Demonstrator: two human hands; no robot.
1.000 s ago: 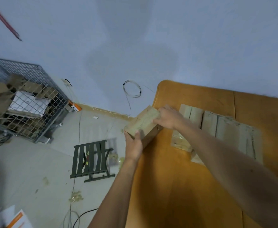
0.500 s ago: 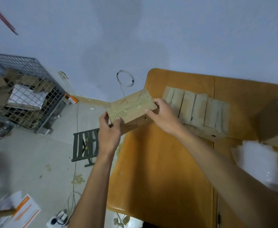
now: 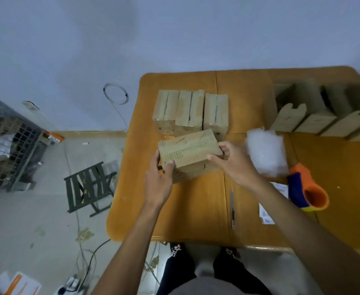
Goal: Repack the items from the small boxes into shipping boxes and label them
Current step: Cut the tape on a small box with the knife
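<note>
Pale grey wall stands behind an orange-brown counter (image 3: 174, 209), with a grey floor to its left. Between the two sets of fingers sits the small box (image 3: 189, 150), a taped brown carton turned slightly askew, its long top face up. The left hand (image 3: 159, 184) grips its left end: the thumb lies on the top face at the near left corner and the other fingers (image 3: 156, 156) curl round the end wall. The right hand (image 3: 234, 165) grips the opposite end, thumb on the near right corner and fingers (image 3: 226, 149) wrapped behind the end. Whether the carton's underside touches the counter cannot be told.

Just beyond the fingers, a row of taped boxes (image 3: 191, 109) stands side by side, close behind the held carton. Right of the right fingers lies a wad of bubble wrap (image 3: 266, 152), and beyond that, at the far right, open shipping boxes (image 3: 315, 116) with their flaps up. Nearer than the bubble wrap rests an orange and blue tape dispenser (image 3: 307, 192), with printed labels (image 3: 266, 213) beside it. A utility knife (image 3: 232, 207) lies below the right wrist. Well left of the left fingers, on the floor, are a dark folding stool (image 3: 89, 188) and a wire cage (image 3: 8, 150) of cardboard.
</note>
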